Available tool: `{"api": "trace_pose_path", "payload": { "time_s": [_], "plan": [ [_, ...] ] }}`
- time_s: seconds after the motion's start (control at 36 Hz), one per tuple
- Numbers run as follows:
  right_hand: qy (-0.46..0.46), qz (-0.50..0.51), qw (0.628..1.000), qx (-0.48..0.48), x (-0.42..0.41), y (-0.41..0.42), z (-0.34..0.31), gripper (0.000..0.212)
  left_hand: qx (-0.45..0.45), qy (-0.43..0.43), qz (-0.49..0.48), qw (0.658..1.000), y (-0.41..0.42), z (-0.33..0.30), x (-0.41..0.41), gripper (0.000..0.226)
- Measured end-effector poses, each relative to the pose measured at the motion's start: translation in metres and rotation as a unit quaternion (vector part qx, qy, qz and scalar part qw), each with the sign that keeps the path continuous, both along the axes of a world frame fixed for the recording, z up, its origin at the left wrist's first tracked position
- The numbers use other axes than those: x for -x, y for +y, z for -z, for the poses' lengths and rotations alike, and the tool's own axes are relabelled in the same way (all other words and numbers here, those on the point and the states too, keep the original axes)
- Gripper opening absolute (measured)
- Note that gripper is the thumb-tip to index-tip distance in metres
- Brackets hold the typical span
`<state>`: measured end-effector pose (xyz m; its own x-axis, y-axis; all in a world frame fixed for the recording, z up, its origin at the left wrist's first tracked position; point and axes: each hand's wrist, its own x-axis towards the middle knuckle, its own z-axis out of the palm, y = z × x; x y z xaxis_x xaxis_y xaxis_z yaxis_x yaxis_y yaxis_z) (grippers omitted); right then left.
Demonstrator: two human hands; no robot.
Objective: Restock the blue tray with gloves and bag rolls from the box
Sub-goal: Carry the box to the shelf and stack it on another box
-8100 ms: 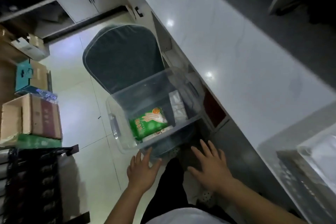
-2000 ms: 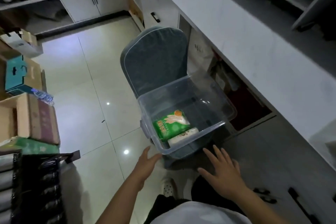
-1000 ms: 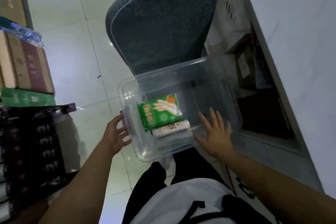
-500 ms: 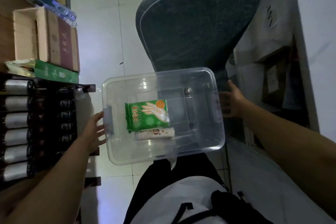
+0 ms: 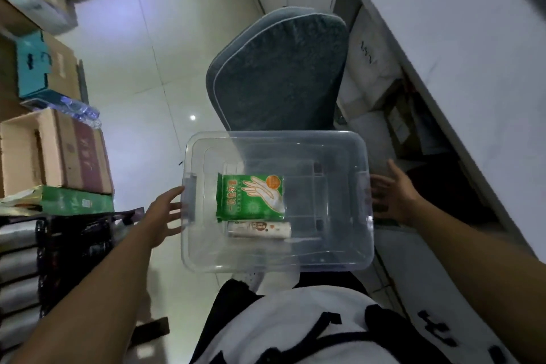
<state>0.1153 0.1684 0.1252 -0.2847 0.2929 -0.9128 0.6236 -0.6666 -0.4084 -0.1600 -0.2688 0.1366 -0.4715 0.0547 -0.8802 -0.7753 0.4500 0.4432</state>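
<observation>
A clear plastic box [image 5: 339,254] sits in front of me on a grey cushioned chair [image 5: 280,74]. Inside it lie a green pack of gloves [image 5: 251,198] and, just below it, a white bag roll [image 5: 260,230]. My left hand [image 5: 165,216] is at the box's left end with fingers spread, its fingertips against the left handle. My right hand [image 5: 394,195] is at the box's right end, fingers apart and close to the right handle. Neither hand has closed around anything. The blue tray is out of view.
A white countertop [image 5: 472,53] runs along the right, with cabinet shelves and bags under it. Cardboard boxes [image 5: 56,154] and a green carton [image 5: 76,202] are stacked at the left above a dark rack [image 5: 59,260]. Pale tiled floor [image 5: 141,74] lies beyond.
I have moved over the box and brought both hands from its near rim out to its two ends. The box and its contents stay in place.
</observation>
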Motion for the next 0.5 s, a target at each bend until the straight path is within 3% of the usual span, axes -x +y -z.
{"api": "trace_pose_path", "payload": {
  "time_s": [0.08,0.25,0.31,0.5],
  "plan": [
    [0.022,0.065,0.997,-0.033,-0.037,-0.032,-0.016,0.078,-0.031,0.006,0.070,0.997,0.010,-0.001,0.020,0.055],
    [0.058,0.223,0.970,-0.073,-0.123,-0.120,-0.061,0.079,-0.071,0.028,0.207,0.975,0.035,-0.009,0.035,0.041],
    [0.069,0.261,0.960,-0.080,-0.154,-0.151,-0.074,0.078,-0.090,0.030,0.259,0.961,0.045,-0.016,0.032,0.033],
    [0.064,0.427,0.898,-0.090,-0.258,-0.272,-0.107,0.076,-0.088,0.026,0.452,0.887,0.102,-0.034,-0.020,0.043]
  ]
}}
